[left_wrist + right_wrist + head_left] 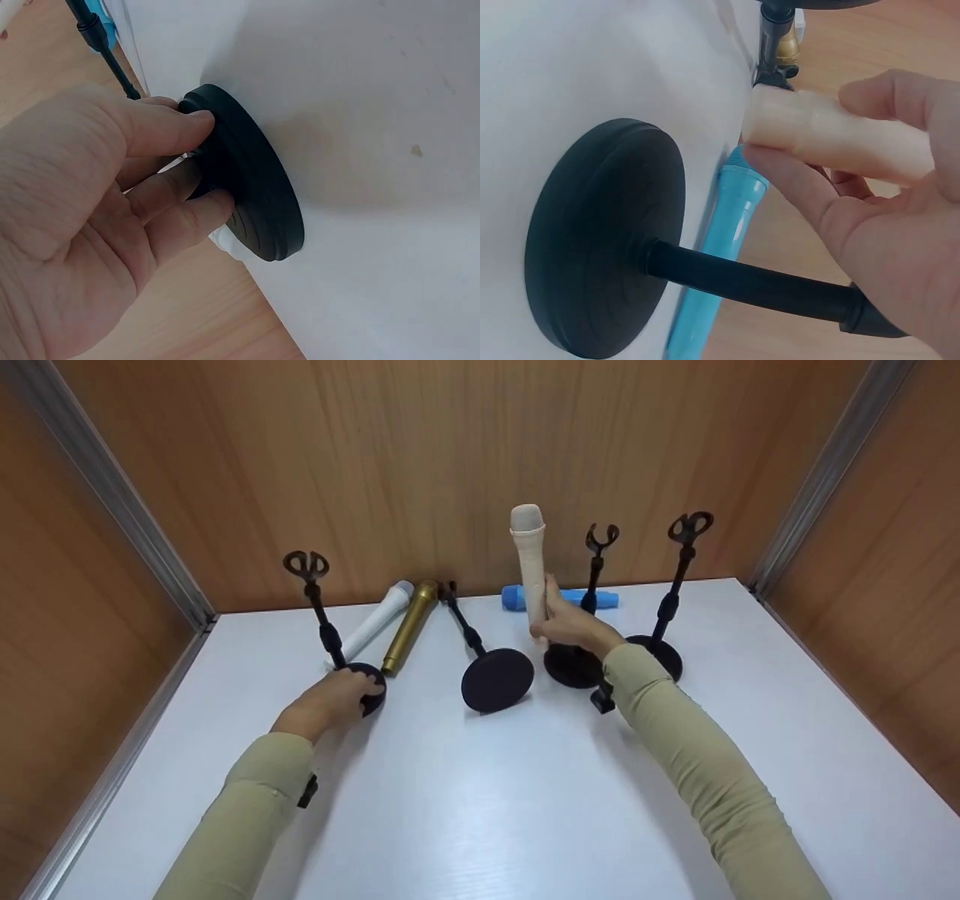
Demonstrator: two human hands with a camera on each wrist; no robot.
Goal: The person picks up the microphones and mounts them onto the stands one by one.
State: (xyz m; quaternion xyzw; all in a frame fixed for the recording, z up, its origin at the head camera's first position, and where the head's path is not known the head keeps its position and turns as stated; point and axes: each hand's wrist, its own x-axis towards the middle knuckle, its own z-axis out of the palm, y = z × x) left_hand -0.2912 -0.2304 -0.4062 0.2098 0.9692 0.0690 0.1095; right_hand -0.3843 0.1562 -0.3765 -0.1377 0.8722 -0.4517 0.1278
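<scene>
My right hand (pixel 570 619) grips the lower part of a cream microphone (pixel 531 559), which stands nearly upright above the table with its head up. In the right wrist view, the thumb and fingers wrap round the microphone's pale handle (pixel 832 135). My left hand (pixel 330 705) holds the round black base (pixel 255 180) of the leftmost microphone stand (pixel 324 622). That stand's clip is at the top of its pole. Behind the right hand a blue microphone (pixel 604 599) lies on the table, partly hidden by the hand and a stand pole.
A white microphone (pixel 379 619) and a gold microphone (pixel 411 628) lie near the back left. One black stand (pixel 497 680) lies tipped over in the middle. Two more stands, one (pixel 592 577) behind my right hand and one (pixel 670 600) farther right, are upright. Wooden walls enclose the white table (pixel 465 810).
</scene>
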